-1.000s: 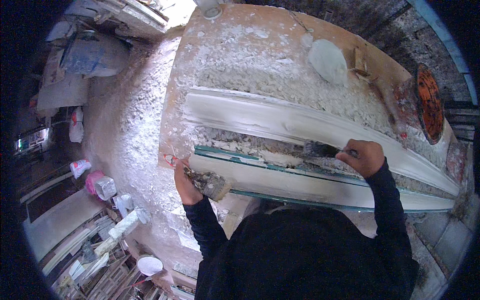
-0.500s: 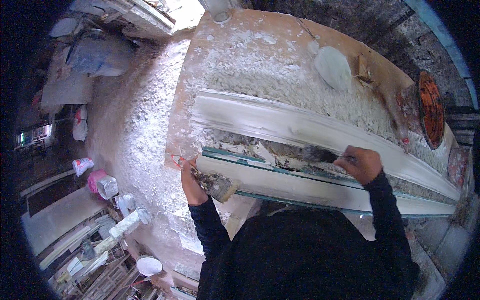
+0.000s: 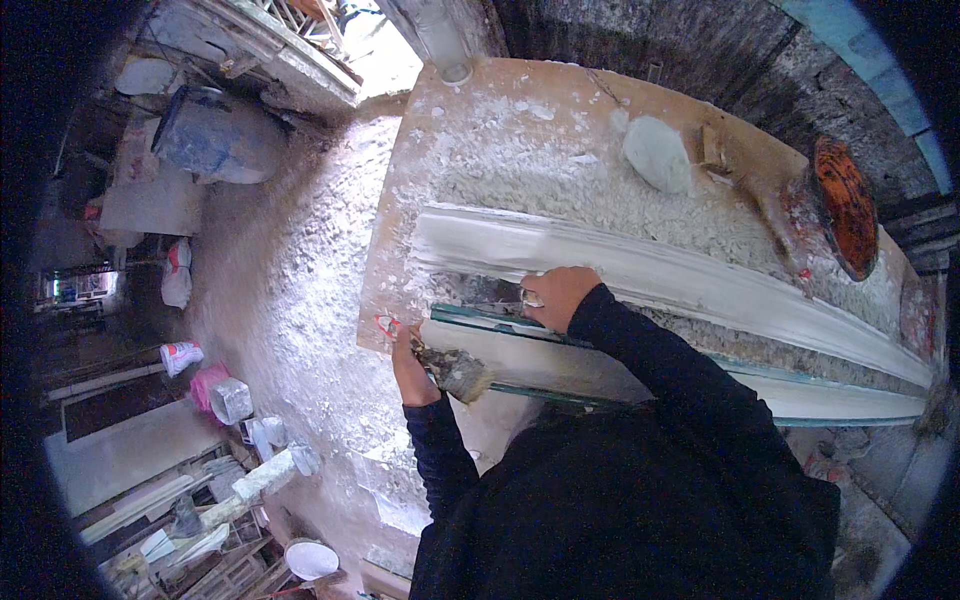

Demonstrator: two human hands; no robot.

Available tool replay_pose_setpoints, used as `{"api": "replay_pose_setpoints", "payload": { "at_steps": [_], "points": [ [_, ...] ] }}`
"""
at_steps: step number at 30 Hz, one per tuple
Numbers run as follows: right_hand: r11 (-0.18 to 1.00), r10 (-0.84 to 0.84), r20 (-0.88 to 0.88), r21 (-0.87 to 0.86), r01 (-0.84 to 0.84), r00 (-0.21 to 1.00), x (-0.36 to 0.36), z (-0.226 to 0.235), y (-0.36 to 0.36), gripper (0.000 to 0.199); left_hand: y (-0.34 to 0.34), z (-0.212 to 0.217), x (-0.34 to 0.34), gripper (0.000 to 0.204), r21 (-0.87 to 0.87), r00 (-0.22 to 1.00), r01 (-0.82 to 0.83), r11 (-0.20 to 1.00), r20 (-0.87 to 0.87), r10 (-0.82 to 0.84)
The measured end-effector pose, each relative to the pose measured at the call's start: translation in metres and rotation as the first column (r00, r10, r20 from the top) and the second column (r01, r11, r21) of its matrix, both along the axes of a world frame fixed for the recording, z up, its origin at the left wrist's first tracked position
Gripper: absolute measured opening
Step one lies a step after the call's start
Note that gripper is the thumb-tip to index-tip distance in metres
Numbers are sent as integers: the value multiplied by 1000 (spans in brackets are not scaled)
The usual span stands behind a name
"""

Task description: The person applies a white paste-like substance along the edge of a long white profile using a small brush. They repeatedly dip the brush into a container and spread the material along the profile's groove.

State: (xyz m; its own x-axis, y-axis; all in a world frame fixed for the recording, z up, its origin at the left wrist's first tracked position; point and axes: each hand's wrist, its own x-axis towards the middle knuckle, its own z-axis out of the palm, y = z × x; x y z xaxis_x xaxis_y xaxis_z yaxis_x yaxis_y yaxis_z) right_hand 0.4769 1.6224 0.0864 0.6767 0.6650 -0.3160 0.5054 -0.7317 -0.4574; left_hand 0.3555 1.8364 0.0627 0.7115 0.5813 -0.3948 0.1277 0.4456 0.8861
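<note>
setting: rough workshop, floor [image 3: 290, 300] caked in white plaster dust, dark brick wall at top right
bench: long plywood worktable [image 3: 470, 110], top strewn with white plaster crumbs
moulding: long white plaster cornice strip [image 3: 700, 285] lying lengthwise on the bench, running from near the left end off to the right edge
glass strip: narrow greenish-edged pane [image 3: 640, 375] just in front of the moulding, parallel to it, along the bench's near edge
right hand: right hand [image 3: 555, 295] at the left end of the moulding, over the gap between moulding and glass; fingers curled tight together around a small tool, tool mostly hidden, cannot tell its kind
left hand: left hand [image 3: 408, 350] at the bench's near-left corner, fingers closed round a red-handled trowel [image 3: 450, 368]; blade carries a grey-brown lump of wet plaster, held just left of the glass strip's end
sleeves: both arms in dark long sleeves, dark torso fills lower middle of view
bench extras: pale lump of plaster [image 3: 657, 152] on the far side, round orange-red pan [image 3: 845, 205] at the far right end, well apart from the hands
floor clutter: blue-grey barrel [image 3: 215, 135] top left; white sacks [image 3: 180, 272]; pink bag [image 3: 208, 385]; white bowl [image 3: 310, 558] at bottom; loose lengths of moulding stacked lower left [image 3: 170, 500]
</note>
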Motion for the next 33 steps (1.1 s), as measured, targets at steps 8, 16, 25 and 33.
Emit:
{"api": "replay_pose_setpoints", "payload": {
  "at_steps": [8, 16, 25, 33],
  "points": [
    [998, -28, 23, -47, 29, 999, -8, -9, 6, 29, 2, 4, -2, 26, -66, 1000, -3, 998, -21, 2],
    [882, -450, -127, 89, 462, 884, -29, -7, -26, 43, 5, 6, -1, 28, -67, 1000, 4, 998, -26, -6],
    [617, -693, -222, 310, 723, 686, -54, -28, -36, 42, 13, -2, -6, 25, -118, 999, 38, 992, 40, -34],
    [534, -748, -60, 537, 653, 661, -4, -1, -61, 38, 19, -4, -11, 26, -175, 997, 72, 982, 45, -65]
  ]
}}
